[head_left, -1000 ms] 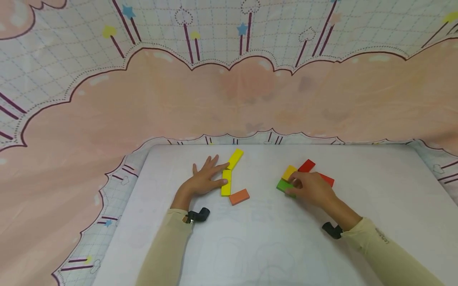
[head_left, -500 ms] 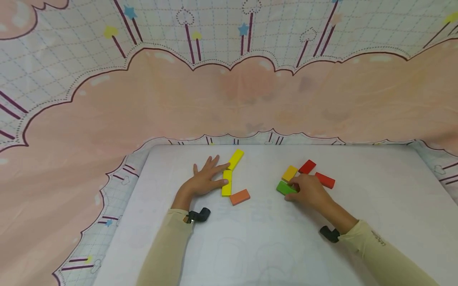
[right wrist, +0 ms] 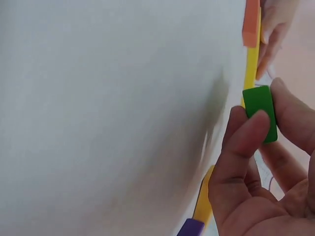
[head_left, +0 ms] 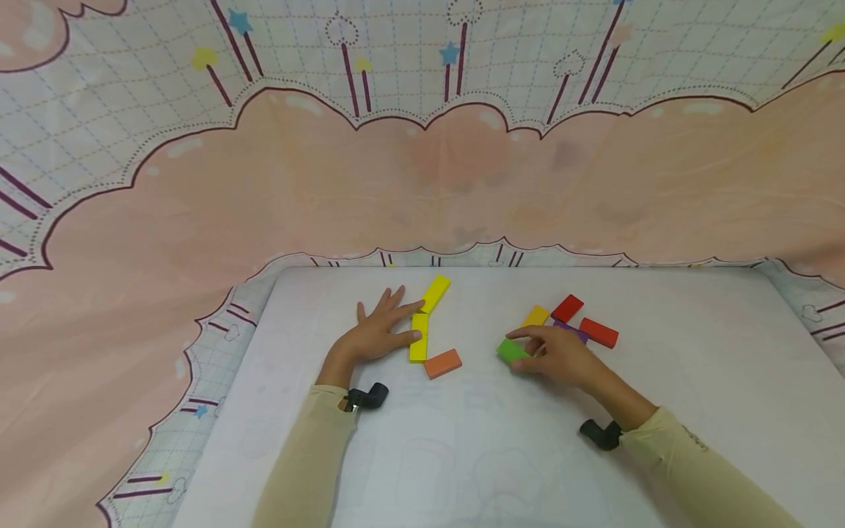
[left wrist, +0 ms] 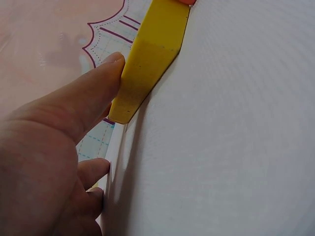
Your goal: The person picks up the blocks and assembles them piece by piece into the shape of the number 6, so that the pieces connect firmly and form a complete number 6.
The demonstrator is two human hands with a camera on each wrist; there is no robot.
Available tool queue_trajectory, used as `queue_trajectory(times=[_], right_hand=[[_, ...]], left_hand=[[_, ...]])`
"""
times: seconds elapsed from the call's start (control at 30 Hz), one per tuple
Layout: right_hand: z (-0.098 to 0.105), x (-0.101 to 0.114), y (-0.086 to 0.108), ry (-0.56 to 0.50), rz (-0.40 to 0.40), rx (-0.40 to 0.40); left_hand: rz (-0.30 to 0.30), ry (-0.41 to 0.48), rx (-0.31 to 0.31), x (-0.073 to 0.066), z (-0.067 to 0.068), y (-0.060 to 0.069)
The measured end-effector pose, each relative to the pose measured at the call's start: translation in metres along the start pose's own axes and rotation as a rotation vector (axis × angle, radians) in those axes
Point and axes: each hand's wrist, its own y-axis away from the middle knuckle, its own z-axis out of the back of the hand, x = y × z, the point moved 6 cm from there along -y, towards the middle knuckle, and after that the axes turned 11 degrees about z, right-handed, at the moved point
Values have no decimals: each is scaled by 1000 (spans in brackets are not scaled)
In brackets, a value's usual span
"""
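Note:
My right hand (head_left: 561, 356) pinches a green wooden block (head_left: 511, 352) between thumb and fingers; the right wrist view shows this green block (right wrist: 260, 113) gripped by its sides. Behind that hand lie an amber block (head_left: 535, 316), a red block (head_left: 567, 307), another red block (head_left: 599, 333) and a purple block (head_left: 579, 334), partly covered by the hand. On the left, my left hand (head_left: 371, 335) is spread with its fingertips at two yellow blocks, a slanted one (head_left: 436, 293) and a straight one (head_left: 419, 348). An orange block (head_left: 443, 364) lies at the near end of the straight one.
The blocks lie on a white tabletop (head_left: 449, 440). Its far edge meets a peach patterned cloth (head_left: 396, 191) that rises behind and hangs at the sides. A small black camera is worn on each wrist.
The right hand has moved slightly left, taking the green block away from the amber one. The purple block has come into view under the hand. My left hand stays still.

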Motion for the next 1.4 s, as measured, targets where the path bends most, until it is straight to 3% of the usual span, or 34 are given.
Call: queue_trajectory(times=[0.17, 0.8, 1.13, 1.4], right_hand=[[-8, 0, -4, -38, -9, 33], [-31, 14, -12, -73, -16, 37], [-37, 19, -17, -27, -41, 41], [-38, 20, -19, 10, -16, 33]], left_hand=[[1, -3, -2, 1, -1, -2], [2, 1, 0, 2, -1, -4], [0, 3, 2, 1, 0, -2], [0, 1, 0, 1, 0, -1]])
